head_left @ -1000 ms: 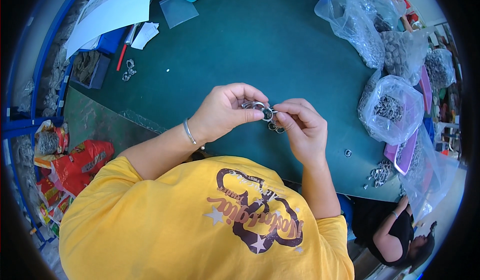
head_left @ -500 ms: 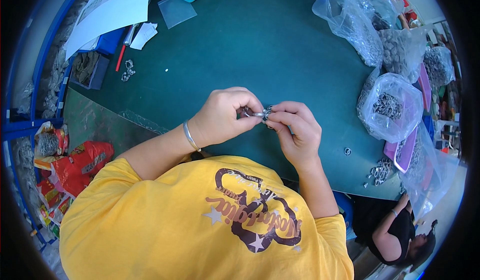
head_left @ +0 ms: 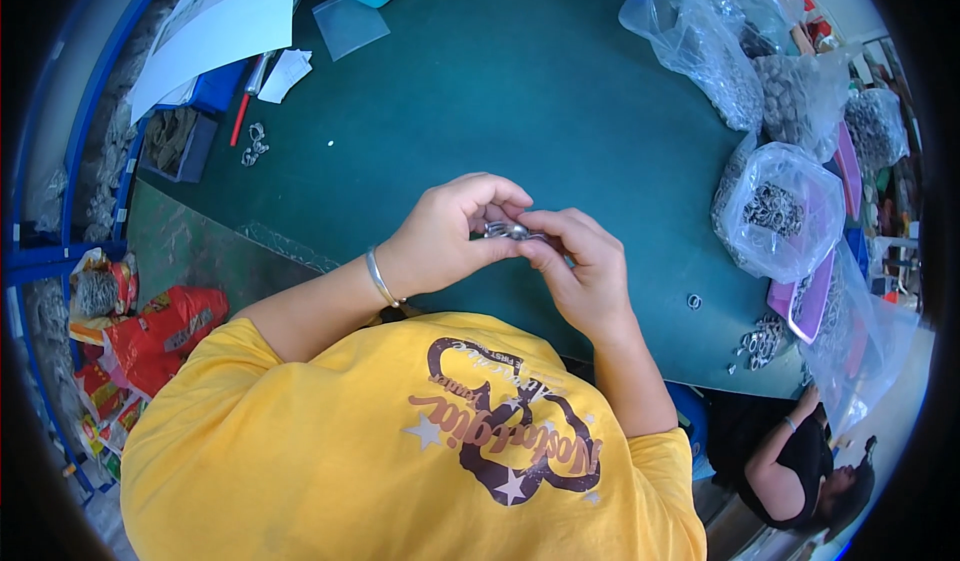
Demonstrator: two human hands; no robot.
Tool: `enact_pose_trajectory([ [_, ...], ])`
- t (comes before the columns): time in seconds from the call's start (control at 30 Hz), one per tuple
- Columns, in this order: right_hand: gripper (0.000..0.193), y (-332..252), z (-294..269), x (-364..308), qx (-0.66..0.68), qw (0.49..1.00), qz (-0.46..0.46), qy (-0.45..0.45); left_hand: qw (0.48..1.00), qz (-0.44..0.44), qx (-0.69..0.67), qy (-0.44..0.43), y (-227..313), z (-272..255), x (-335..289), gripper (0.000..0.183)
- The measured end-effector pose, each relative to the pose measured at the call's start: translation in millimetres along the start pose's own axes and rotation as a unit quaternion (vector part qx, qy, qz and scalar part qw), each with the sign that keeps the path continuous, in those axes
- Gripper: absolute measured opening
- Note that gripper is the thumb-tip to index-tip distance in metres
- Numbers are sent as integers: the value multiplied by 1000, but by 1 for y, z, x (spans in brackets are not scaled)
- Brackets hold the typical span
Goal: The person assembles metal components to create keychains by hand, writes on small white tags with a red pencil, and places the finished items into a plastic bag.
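Note:
My left hand (head_left: 445, 233) and my right hand (head_left: 580, 266) meet above the green table (head_left: 520, 91), close to my chest. Both pinch a small cluster of silver metal rings (head_left: 508, 230) between thumbs and fingertips. The fingers of my right hand cover most of the rings, so only a short shiny part shows. A silver bangle (head_left: 378, 276) circles my left wrist.
Clear bags of metal rings (head_left: 780, 211) line the table's right side, with loose rings (head_left: 760, 341) near a purple tray (head_left: 812, 306). A few rings (head_left: 252, 143), papers (head_left: 215, 21) and a red pen lie far left. Another person (head_left: 800, 461) sits lower right.
My hands have closed in together and shifted slightly left. The rings that hung visibly between my fingertips are now mostly covered by my right fingers.

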State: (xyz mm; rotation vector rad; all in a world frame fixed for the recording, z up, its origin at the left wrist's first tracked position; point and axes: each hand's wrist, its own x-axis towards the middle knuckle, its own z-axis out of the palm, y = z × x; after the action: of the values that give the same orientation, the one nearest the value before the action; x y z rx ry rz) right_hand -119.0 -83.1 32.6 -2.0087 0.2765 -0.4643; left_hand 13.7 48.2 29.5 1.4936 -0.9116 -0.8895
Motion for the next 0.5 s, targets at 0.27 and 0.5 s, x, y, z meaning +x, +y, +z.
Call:
enact_pose_trajectory([
  [0.27,10,11,0,-7,170,978,118,10,999,22,-15,-23,-4,-4,-1,26],
  [0.5,11,10,-4,-10,281,942,179,-37,990,-28,-140,-8,-5,-5,1,21],
])
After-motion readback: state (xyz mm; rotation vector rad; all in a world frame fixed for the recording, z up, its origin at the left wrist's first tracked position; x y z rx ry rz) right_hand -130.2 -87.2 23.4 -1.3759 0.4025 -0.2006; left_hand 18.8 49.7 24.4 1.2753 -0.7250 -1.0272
